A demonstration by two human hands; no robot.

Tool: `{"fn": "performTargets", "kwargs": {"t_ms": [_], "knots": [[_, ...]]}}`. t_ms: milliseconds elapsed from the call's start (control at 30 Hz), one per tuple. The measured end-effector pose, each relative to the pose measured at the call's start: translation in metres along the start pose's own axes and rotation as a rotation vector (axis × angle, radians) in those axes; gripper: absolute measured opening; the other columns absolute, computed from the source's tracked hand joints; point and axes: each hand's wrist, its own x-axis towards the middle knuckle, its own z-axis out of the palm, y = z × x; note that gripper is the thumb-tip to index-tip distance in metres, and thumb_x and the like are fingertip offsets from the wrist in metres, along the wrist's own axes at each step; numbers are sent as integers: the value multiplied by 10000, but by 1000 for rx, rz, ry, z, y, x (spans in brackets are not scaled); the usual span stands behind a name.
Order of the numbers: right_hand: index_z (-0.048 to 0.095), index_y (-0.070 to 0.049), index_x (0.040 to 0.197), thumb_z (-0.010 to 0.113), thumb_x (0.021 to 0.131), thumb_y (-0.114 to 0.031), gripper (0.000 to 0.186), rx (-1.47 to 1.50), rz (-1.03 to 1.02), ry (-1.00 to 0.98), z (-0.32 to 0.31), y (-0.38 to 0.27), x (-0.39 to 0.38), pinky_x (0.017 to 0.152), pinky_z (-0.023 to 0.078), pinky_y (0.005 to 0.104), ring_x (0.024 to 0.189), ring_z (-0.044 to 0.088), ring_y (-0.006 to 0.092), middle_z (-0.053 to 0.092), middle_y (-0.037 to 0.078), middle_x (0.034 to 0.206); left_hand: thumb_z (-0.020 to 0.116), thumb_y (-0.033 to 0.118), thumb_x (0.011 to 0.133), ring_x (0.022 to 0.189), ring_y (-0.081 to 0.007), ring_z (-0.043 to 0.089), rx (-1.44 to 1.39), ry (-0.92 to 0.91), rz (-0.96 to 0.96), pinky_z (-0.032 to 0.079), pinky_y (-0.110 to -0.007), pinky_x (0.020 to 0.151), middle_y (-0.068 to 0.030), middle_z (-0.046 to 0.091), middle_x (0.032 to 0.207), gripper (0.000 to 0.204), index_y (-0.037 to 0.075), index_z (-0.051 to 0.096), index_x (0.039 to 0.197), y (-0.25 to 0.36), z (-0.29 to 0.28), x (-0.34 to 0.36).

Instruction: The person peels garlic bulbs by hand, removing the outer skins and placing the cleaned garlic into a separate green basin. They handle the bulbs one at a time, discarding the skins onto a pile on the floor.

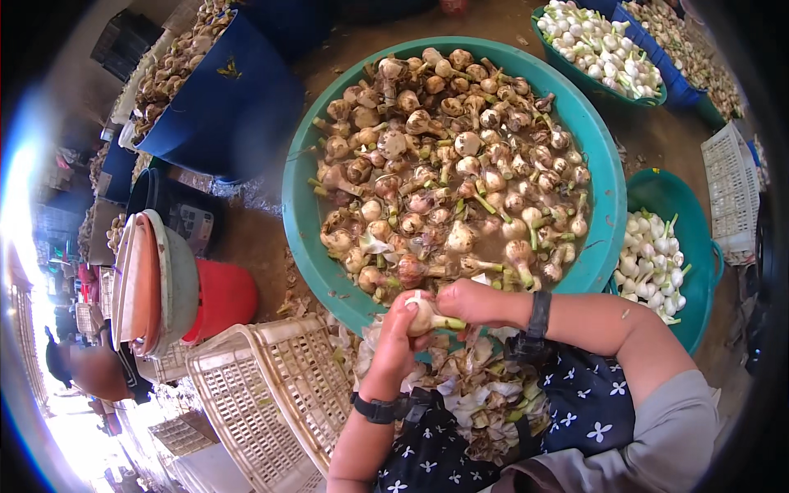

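A pale garlic bulb (422,317) with a short green stem sits in my left hand (394,338), whose fingers are closed round it. My right hand (470,301) is closed against the bulb's right side, above the stem; its fingertips are hidden, so what they pinch does not show. Both hands are over the near rim of a large green basin (302,238). Brown, unpeeled garlic bulbs (462,238) fill that basin in muddy water. Below my hands, loose garlic skins and stem scraps (472,390) are heaped between my legs.
White plastic crates (300,361) stand at the left, near a red bucket (226,300) and a blue tub (226,107) of garlic. Clean white bulbs fill green basins at right (699,287) and far right (546,45). A person (99,370) is at the far left.
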Motion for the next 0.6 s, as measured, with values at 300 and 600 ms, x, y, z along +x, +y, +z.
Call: {"fn": "performTargets", "kwargs": {"t_ms": [300,600], "knots": [[632,-26,802,548,878,-194,203,379,31,224,-7,12,4,555,447,214,647,560,77,634,40,722,624,2,705,1117,-290,503,999,51,643,409,-377,917,-169,496,1240,493,43,519,1185,7,17,-8],[617,-31,962,601,841,-136,160,451,-292,125,5,-6,-15,755,474,257,864,579,135,601,14,960,500,19,859,992,-257,579,-194,260,473,475,-375,861,-141,561,1131,214,54,515,1070,-5,-6,2]]}}
